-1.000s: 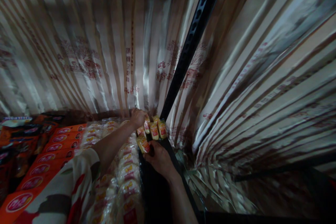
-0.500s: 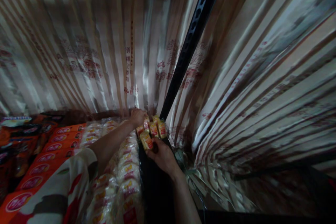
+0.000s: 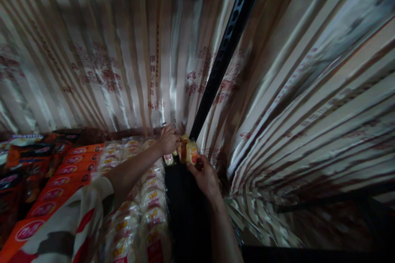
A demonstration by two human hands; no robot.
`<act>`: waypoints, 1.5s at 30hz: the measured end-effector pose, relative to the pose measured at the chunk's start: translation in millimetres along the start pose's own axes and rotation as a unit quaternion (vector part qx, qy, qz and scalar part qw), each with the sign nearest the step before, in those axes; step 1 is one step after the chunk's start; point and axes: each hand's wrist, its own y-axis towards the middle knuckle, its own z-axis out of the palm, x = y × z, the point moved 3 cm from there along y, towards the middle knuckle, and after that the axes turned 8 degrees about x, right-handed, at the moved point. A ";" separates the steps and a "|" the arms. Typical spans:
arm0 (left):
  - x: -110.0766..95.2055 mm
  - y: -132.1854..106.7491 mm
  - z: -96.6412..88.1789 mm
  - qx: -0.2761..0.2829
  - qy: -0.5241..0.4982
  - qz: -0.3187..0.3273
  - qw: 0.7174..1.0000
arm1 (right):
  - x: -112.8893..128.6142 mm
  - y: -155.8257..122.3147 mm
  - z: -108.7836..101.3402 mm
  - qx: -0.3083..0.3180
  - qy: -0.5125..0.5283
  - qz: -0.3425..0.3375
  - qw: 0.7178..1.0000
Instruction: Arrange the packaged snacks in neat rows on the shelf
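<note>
At the back corner of the dark shelf point(image 3: 185, 209), my right hand point(image 3: 206, 174) pinches a small yellow packet point(image 3: 191, 153) in clear wrapping with a red-orange label. My left hand point(image 3: 169, 141) reaches across to the same spot, its fingers curled against more yellow packets point(image 3: 182, 151). Its fingertips are partly hidden, so what they grip is not plain. Below that hand lies another small packet with a red label point(image 3: 168, 159). To the left run rows of clear-wrapped pale round pastries point(image 3: 152, 199).
Further left stand orange boxes point(image 3: 58, 181) and dark-orange bags point(image 3: 31, 156). A black perforated upright post point(image 3: 222, 57) rises at the shelf corner. Pleated printed sheeting point(image 3: 135, 49) hangs behind and on the right.
My right hand has moved right and slightly up with a yellow packet, to the post's foot. The left hand has shifted right and a little down, now covering part of the packet group.
</note>
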 end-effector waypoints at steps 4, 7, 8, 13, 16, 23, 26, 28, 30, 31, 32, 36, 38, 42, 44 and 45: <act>0.2 2.8 7.3 0.004 -0.005 -0.004 1.000 | 0.8 -0.2 -1.4 -0.017 0.002 -0.001 1.000; 2.3 7.3 11.7 0.002 -0.010 -0.006 1.000 | 0.8 0.1 -0.7 -0.017 0.006 -0.003 1.000; 2.7 8.5 12.6 0.001 -0.011 -0.005 1.000 | 0.2 0.2 -0.2 -0.020 0.006 0.000 1.000; 1.5 8.6 12.2 -0.002 -0.010 0.005 1.000 | -4.6 1.1 2.9 -0.026 0.007 0.005 1.000; 0.4 5.9 9.3 0.008 -0.006 0.011 1.000 | -7.4 1.7 3.8 -0.025 0.010 0.009 1.000; 2.3 4.4 5.7 0.034 0.011 0.038 0.999 | -3.5 1.0 4.6 -0.019 0.014 0.007 1.000; 2.6 4.6 6.3 0.026 0.018 0.053 0.998 | -1.3 0.9 5.5 -0.010 0.026 0.004 1.000; 2.8 4.8 6.7 0.020 0.022 0.067 0.997 | -1.5 1.3 5.3 -0.011 0.026 0.008 1.000; 3.5 5.2 6.1 0.014 0.026 0.082 0.996 | -1.9 1.7 4.7 -0.013 0.020 0.010 1.000; 4.1 5.4 5.3 0.012 0.029 0.090 0.995 | -1.9 1.8 4.3 -0.015 0.018 0.009 1.000; 4.8 5.5 3.9 0.010 0.032 0.098 0.995 | -1.4 1.8 4.0 -0.016 0.017 0.008 1.000; 7.6 4.1 -4.4 -0.003 0.050 0.121 0.991 | 3.0 0.3 3.7 -0.007 0.028 0.009 1.000; 8.3 1.8 -8.3 -0.010 0.061 0.127 0.990 | 6.1 -0.8 4.0 -0.004 0.032 0.009 0.999; 8.4 -3.7 -12.1 -0.018 0.080 0.132 0.988 | 9.6 -2.6 7.1 0.003 0.026 0.007 1.000; 8.3 -5.4 -12.7 -0.020 0.087 0.134 0.987 | 9.9 -2.8 10.0 -0.001 0.015 -0.007 1.000; 8.5 -5.8 -12.9 -0.020 0.090 0.134 0.987 | 9.9 -2.8 11.7 -0.007 0.006 -0.018 1.000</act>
